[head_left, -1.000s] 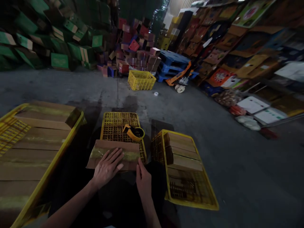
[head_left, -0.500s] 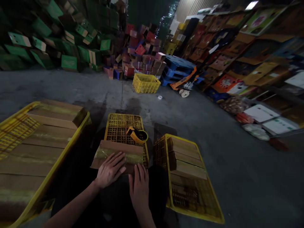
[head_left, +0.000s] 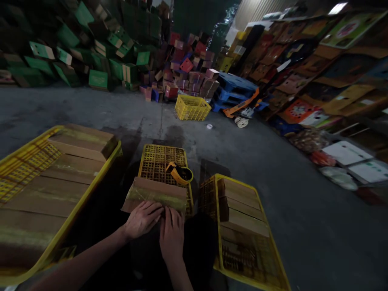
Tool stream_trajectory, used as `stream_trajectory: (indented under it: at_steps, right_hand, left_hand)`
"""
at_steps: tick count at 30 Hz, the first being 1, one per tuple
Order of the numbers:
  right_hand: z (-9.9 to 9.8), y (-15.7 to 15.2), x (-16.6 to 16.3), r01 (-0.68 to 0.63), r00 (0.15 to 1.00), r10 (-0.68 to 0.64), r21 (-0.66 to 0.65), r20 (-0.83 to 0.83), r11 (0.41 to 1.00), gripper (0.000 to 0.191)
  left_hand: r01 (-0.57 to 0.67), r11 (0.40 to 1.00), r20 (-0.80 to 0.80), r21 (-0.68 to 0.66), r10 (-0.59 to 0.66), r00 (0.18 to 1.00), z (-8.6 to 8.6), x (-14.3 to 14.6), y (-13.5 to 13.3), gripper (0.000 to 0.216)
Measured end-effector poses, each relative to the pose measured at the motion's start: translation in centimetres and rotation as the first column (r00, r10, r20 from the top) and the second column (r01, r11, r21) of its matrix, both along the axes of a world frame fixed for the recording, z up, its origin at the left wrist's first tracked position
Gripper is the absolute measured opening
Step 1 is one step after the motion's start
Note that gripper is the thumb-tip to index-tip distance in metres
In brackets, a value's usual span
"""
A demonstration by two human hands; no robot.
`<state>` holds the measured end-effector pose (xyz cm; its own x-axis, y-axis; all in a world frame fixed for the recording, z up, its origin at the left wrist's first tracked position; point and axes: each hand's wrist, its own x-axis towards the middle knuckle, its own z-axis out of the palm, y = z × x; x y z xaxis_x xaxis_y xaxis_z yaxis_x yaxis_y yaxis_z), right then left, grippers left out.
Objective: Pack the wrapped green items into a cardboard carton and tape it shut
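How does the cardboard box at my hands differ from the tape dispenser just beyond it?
The cardboard box is brown and blocky; the tape dispenser is yellow and black with a round end. The box is larger than the dispenser. The left hand and right hand touch the box, neither the dispenser.

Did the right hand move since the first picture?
Yes. Judged against the yellow tape dispenser on the middle crate, the right hand moved left, toward the left hand.

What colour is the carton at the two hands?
The carton is brown, with yellowish tape; best seen in the head view.
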<state>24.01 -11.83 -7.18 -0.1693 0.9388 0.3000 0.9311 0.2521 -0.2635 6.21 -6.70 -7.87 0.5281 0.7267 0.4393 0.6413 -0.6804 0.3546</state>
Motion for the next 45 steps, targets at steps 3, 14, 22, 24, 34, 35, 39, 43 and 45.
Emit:
stream_trajectory:
  at_steps: [3,14,22,24,34,35,39,43,45]
  right_hand:
    - [0.3,-0.1,1.5,0.025,1.0,-0.025,0.025,0.016,0.999,0.04]
    - [0.2,0.2,0.9,0.08,0.996,-0.078,0.054,-0.031,0.995,0.038]
    - [-0.7,1.7,-2.8,-0.042,0.998,0.044,0.058,-0.033,0.997,0.039]
    - [-0.8,1.9,-2.8,-0.058,0.998,0.06,0.054,-0.037,0.997,0.039]
    - [-0.1,2.1,-1.4,-0.068,0.996,0.071,0.067,-0.051,0.995,0.039]
    - [0.1,2.1,-1.2,-0.063,0.996,0.066,0.064,-0.053,0.996,0.038]
    - [0.5,2.1,0.2,-0.027,0.998,0.03,0.062,-0.062,0.998,0.037]
    - [0.5,1.9,-0.1,0.022,0.998,-0.017,0.078,-0.062,0.997,0.038]
    - [0.6,1.8,-1.2,0.028,0.997,-0.023,0.075,-0.068,0.997,0.038]
  left_hand:
    - [-0.047,0.999,0.0,-0.017,0.047,0.999,0.3,-0.9,-0.5,0.034]
    - [-0.259,0.964,-0.016,-0.051,0.259,0.966,0.4,-4.3,-1.2,0.031]
    - [-0.203,0.972,-0.026,-0.119,0.202,0.979,1.1,-1.1,-1.2,0.036]
    - [-0.193,0.972,-0.015,-0.136,0.192,0.981,1.3,-1.1,-1.1,0.036]
    - [-0.324,0.942,0.036,-0.09,0.328,0.944,0.5,-5.4,-1.3,0.034]
    - [-0.344,0.934,0.043,-0.095,0.349,0.936,0.5,-6.2,-1.4,0.034]
    - [-0.408,0.905,0.071,-0.118,0.418,0.906,0.1,-8.7,-1.8,0.031]
    - [-0.417,0.898,0.164,-0.14,0.436,0.885,-0.5,-9.0,-1.9,0.029]
    - [-0.422,0.892,0.227,-0.165,0.451,0.863,-0.9,-8.7,-1.9,0.028]
